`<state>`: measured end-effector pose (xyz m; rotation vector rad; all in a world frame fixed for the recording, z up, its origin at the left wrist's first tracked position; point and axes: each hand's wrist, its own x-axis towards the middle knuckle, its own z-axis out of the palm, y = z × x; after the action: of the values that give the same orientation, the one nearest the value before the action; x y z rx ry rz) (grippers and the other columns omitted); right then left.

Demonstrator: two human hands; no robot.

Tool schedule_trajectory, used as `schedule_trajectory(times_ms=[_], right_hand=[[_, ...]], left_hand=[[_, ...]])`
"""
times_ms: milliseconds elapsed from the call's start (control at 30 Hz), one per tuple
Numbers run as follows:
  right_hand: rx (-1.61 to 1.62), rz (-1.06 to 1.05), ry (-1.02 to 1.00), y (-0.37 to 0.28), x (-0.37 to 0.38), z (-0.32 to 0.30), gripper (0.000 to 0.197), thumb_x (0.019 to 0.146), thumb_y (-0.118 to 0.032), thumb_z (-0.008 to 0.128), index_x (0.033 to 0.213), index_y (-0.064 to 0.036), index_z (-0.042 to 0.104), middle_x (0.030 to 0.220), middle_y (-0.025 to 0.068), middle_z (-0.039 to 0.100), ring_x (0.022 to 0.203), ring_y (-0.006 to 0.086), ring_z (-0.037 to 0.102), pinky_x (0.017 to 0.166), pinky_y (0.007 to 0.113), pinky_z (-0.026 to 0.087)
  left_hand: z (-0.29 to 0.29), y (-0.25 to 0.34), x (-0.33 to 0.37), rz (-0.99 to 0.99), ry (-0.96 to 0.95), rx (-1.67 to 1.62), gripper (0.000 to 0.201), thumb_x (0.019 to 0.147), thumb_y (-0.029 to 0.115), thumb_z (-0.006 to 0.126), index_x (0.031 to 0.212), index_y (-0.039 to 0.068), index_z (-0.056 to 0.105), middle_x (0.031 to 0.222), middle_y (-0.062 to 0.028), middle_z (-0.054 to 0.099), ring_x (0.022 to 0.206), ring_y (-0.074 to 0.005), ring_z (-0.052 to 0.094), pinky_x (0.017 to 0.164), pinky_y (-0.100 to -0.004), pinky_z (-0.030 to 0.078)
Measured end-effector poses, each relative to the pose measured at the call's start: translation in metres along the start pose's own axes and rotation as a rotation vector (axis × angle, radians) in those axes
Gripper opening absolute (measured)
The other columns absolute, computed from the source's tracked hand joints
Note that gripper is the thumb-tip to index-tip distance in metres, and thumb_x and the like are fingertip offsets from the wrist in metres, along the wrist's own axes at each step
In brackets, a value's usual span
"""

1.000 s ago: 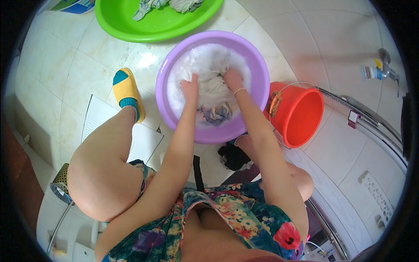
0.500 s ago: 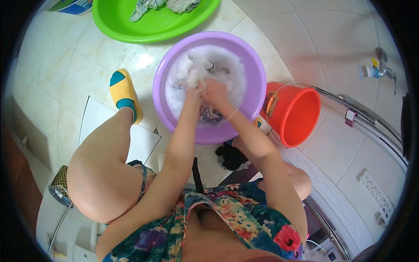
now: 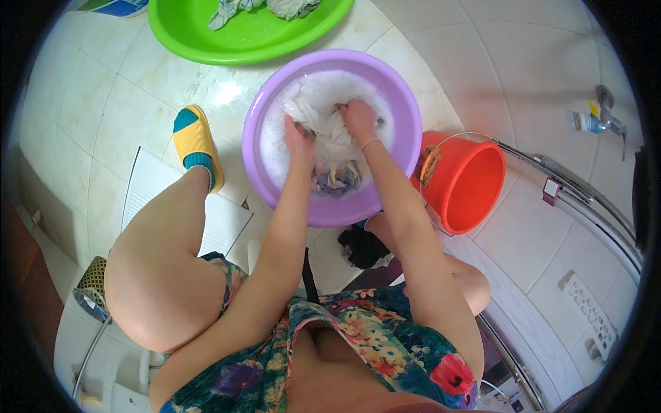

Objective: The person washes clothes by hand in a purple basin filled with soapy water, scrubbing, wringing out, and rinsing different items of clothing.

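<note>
A round purple basin (image 3: 406, 138) on the floor in front of me is filled with white suds. Both my hands are down in it, apart from each other. My left hand (image 3: 298, 135) grips the left side of a wet white garment (image 3: 330, 127). On the other side, my right hand (image 3: 358, 120) has its fingers curled round the same garment. Between them the cloth lies bunched and twisted in the foam. Nearer to me in the basin is a darker, patterned piece of clothing (image 3: 337, 180), partly under water.
A green basin (image 3: 255, 51) with light clothes (image 3: 292, 7) stands beyond. At the right are a tilted red bucket (image 3: 454, 182) and a wall tap (image 3: 606, 117). A black cloth (image 3: 365, 246) lies on the floor near my right leg.
My hands were close together, rubbing in the suds. They have moved apart, left hand to the left and right hand to the right and away, with the white garment now spread between them.
</note>
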<state>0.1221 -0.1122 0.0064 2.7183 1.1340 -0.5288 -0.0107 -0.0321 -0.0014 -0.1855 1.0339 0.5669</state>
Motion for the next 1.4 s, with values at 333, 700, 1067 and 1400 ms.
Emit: schedule_trajectory(times_ms=[333, 700, 1067, 1400], right_hand=[[1.287, 0.502, -0.147, -0.032, -0.035, -0.144, 0.032, 0.089, -0.025, 0.048, 0.093, 0.0041, 0.059, 0.086, 0.0090, 0.061, 0.077, 0.0144, 0.055, 0.071, 0.028, 0.044], [1.589, 0.515, -0.148, -0.062, -0.100, -0.302, 0.034, 0.092, -0.024, 0.043, 0.104, 0.0065, 0.053, 0.098, 0.0129, 0.059, 0.085, 0.0174, 0.058, 0.077, 0.029, 0.046], [1.512, 0.730, 0.019, -0.007, -0.146, -0.255, 0.034, 0.093, -0.022, 0.037, 0.106, 0.0063, 0.050, 0.099, 0.0149, 0.058, 0.087, 0.0216, 0.058, 0.078, 0.032, 0.047], [0.405, -0.173, -0.298, 0.009, -0.082, -0.127, 0.045, 0.073, 0.000, 0.055, 0.116, -0.0036, 0.043, 0.102, 0.0222, 0.050, 0.097, 0.0370, 0.048, 0.084, 0.040, 0.040]], left_hand=[[-0.022, -0.024, 0.000, 0.106, 0.213, 0.675, 0.033, 0.086, 0.020, 0.045, 0.112, 0.001, 0.046, 0.109, -0.0104, 0.053, 0.096, -0.0209, 0.051, 0.077, -0.0353, 0.045], [-0.052, -0.066, 0.047, -0.016, -0.190, 0.946, 0.058, 0.084, 0.042, 0.045, 0.120, -0.003, 0.041, 0.106, -0.0145, 0.058, 0.094, -0.0270, 0.056, 0.080, -0.0352, 0.045], [0.067, 0.042, -0.040, -0.029, 0.156, 0.433, 0.050, 0.087, 0.030, 0.049, 0.124, -0.001, 0.038, 0.121, -0.0125, 0.046, 0.106, -0.0222, 0.049, 0.087, -0.0330, 0.042], [0.056, 0.041, -0.030, 0.320, -0.270, 1.347, 0.045, 0.079, 0.031, 0.062, 0.108, -0.002, 0.053, 0.100, -0.0131, 0.058, 0.092, -0.0205, 0.056, 0.080, -0.0314, 0.044]])
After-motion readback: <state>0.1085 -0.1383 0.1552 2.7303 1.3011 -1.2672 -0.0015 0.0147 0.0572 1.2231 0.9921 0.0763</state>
